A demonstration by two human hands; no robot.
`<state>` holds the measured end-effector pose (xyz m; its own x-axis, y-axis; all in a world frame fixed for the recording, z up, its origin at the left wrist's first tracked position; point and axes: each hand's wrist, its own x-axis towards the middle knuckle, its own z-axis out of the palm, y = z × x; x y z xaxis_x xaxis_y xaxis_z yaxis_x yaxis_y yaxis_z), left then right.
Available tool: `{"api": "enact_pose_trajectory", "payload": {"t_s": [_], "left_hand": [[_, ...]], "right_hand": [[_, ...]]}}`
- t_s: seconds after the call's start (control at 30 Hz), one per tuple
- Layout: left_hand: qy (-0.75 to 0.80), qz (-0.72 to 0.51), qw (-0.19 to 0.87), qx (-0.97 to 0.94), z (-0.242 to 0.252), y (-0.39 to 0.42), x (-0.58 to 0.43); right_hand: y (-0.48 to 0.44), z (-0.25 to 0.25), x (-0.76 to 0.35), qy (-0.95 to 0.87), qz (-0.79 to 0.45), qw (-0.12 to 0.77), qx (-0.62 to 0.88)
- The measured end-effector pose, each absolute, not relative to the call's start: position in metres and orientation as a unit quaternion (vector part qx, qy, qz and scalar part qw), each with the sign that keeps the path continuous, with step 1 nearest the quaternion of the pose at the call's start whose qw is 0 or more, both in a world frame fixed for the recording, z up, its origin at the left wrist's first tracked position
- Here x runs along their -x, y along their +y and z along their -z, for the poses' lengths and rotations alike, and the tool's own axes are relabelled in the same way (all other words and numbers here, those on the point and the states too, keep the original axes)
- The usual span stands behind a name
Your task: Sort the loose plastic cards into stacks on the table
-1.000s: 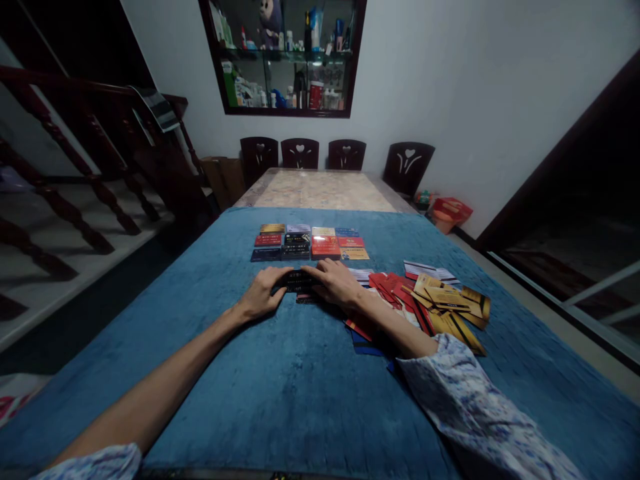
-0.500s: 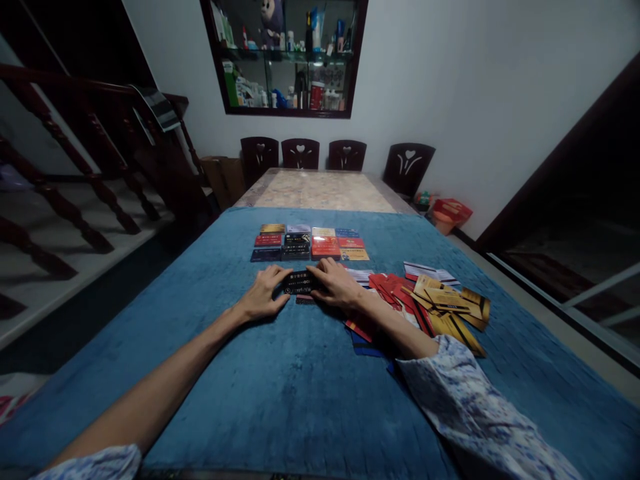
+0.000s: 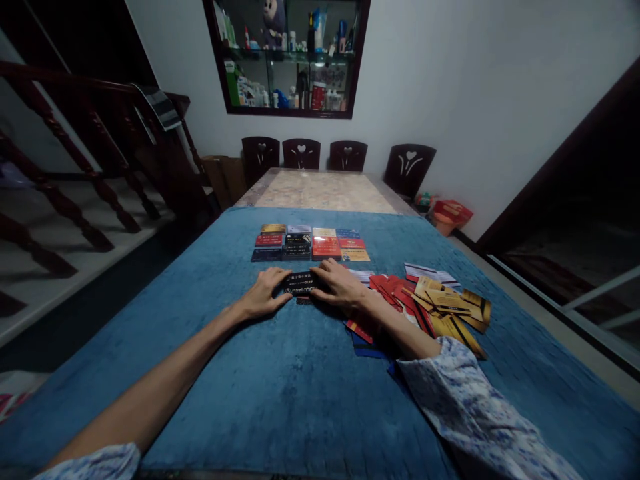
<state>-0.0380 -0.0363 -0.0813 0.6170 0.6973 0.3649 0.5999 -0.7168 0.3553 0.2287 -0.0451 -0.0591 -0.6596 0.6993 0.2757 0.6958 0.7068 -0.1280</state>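
Card [image 3: 299, 283], black, pinched by left hand [image 3: 265, 293] and right hand [image 3: 341, 285], has its right end hidden.

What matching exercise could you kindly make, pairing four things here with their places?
1. Black card with white lettering
2. Heap of gold cards
3. Purple plush toy
4. Blue cloth

A. On a shelf of the wall cabinet
B. Over the near part of the table
C. Between the left hand and the right hand
D. Right of the right forearm

Pairs: 1-C; 2-D; 3-A; 4-B
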Motion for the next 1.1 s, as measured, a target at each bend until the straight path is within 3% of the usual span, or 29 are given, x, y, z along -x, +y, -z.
{"api": "enact_pose_trajectory", "payload": {"t_s": [0.67,1.1], "left_hand": [[0.371,-0.189,0.022,-0.909,0.061,-0.027,0.034],[0.435,-0.137,0.043,-0.889,0.033,0.01,0.03]], "right_hand": [[-0.047,0.042,-0.226,-0.895,0.028,0.09,0.437],[-0.02,0.005,-0.211,-0.874,0.054,0.032,0.483]]}}
